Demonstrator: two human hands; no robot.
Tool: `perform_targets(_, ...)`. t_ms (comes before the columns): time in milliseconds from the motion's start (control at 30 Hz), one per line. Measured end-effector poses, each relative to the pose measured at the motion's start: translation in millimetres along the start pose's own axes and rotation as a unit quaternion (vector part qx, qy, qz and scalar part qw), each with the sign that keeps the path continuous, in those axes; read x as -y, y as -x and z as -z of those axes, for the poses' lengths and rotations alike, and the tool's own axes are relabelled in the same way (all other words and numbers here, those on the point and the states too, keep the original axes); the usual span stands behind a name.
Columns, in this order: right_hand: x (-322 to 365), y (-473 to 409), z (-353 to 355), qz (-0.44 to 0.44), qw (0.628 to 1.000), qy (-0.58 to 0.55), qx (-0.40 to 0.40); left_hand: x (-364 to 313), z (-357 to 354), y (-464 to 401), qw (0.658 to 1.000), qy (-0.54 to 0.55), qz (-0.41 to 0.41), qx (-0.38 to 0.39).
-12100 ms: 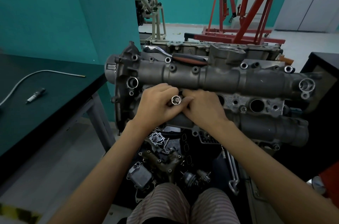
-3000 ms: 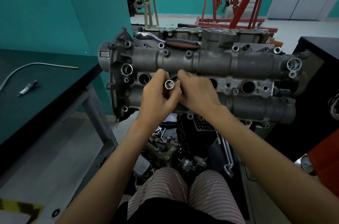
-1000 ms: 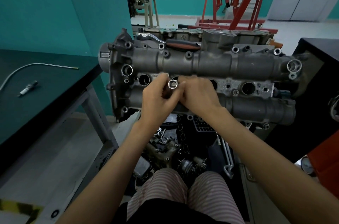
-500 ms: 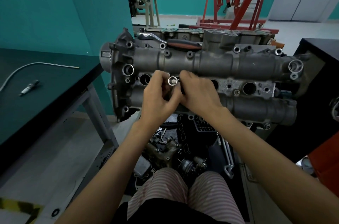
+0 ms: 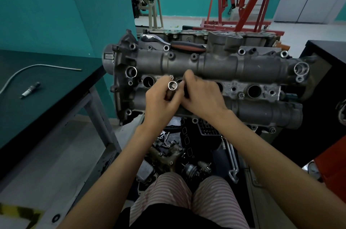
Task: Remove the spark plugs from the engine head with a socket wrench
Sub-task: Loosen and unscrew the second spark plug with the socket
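Note:
The grey engine head stands in front of me with a row of round plug wells along its middle. My left hand pinches a shiny socket that stands over the second well from the left, its open end facing me. My right hand sits close beside it, fingers curled round the socket's lower part; what they touch is hidden. A ratchet wrench with a black and orange handle lies along the head's far edge. One removed spark plug lies on the dark table at the left.
A thin metal rod lies on the dark green table at the left. Loose engine parts lie on the floor between my knees and the head. A red engine crane stands behind. A black cabinet is at the right.
Both hands have stayed at the second well, with small shifts of the fingers around the socket. The socket's position has barely changed.

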State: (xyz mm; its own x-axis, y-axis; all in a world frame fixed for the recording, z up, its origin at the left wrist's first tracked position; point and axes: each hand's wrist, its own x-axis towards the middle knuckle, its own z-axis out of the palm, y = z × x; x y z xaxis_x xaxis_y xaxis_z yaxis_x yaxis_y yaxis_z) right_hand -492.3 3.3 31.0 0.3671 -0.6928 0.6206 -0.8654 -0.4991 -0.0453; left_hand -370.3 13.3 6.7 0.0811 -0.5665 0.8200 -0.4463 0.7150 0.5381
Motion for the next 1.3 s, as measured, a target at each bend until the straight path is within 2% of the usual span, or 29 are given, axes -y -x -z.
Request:
perform_targets(133,-4.7,-0.2,-2.4,0.003,0.999,0.025,0.029,-1.6,-1.9,-0.9,1.000,0.005,-0.015,0.004)
perform_targets(333,-3.1,0.6,-4.0,0.012,0.999,0.033,0.010,-5.0,2.1,2.4,0.999,0.031,0.038,0.011)
perform_targets(567,-6.3,-0.6,-5.5,0.010,0.998,0.042,0.036,-2.5,-0.4,-0.3,1.000,-0.002,0.011,0.006)
perform_targets(767,-0.9,0.5,-0.7,0.001,1.000,-0.009,0.000,-3.4,2.7,2.6,0.999,0.025,0.029,0.012)
perform_targets(967,-5.2,-0.5,-4.7,0.005,0.999,0.042,0.034,0.0,-0.3,0.1,1.000,0.006,-0.004,0.008)
perform_targets(1200,0.1,-0.4,1.2,-0.003,1.000,-0.017,-0.002,-2.3,2.6,2.1,1.000,0.014,0.021,0.013)
perform_targets(1300,-1.7,-1.3,-0.3,-0.015,0.999,0.015,0.025,-2.4,-0.2,-0.6,1.000,0.007,-0.005,0.000)
